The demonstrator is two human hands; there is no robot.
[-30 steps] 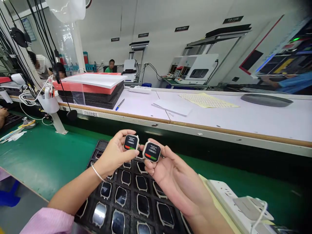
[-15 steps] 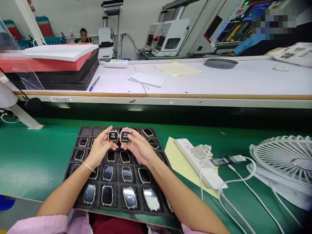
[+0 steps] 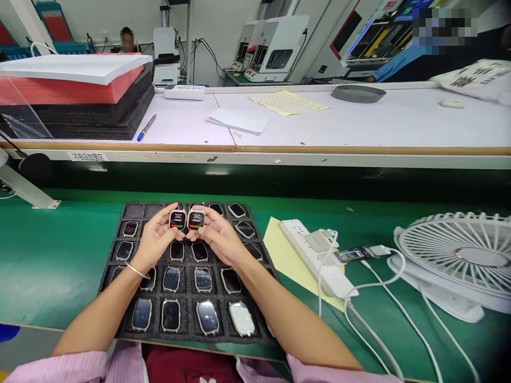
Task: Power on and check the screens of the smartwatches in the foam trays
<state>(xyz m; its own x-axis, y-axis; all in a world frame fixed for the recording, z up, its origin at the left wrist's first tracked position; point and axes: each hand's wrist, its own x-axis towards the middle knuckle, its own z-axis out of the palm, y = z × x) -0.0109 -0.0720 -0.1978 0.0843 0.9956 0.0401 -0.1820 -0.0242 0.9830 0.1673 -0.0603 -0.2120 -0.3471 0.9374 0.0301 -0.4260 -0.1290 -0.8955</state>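
The fingers of the left hand (image 3: 154, 240) are closed narrowly on the edges of the left-hand watch (image 3: 178, 219), whose lit screen faces up. The fingers of the right hand (image 3: 221, 239) pinch the right-hand watch (image 3: 196, 219) in the same way. The two watches sit side by side between the fingertips, perhaps touching, though they are too small here to be sure. Both are raised over the far rows of the black tray (image 3: 133, 210).

The tray's pockets hold rows of dark-screened watches (image 3: 171, 278), below and nearer than the hands. A thin bracelet (image 3: 136, 270) circles the left wrist, above the tray's left half.

The tray lies on the green surface (image 3: 56, 250). Just right of the tray is a yellow sheet (image 3: 279, 251), with a white power strip (image 3: 313, 259) on it. Farther right of the tray, a white fan (image 3: 455, 258) lies flat.
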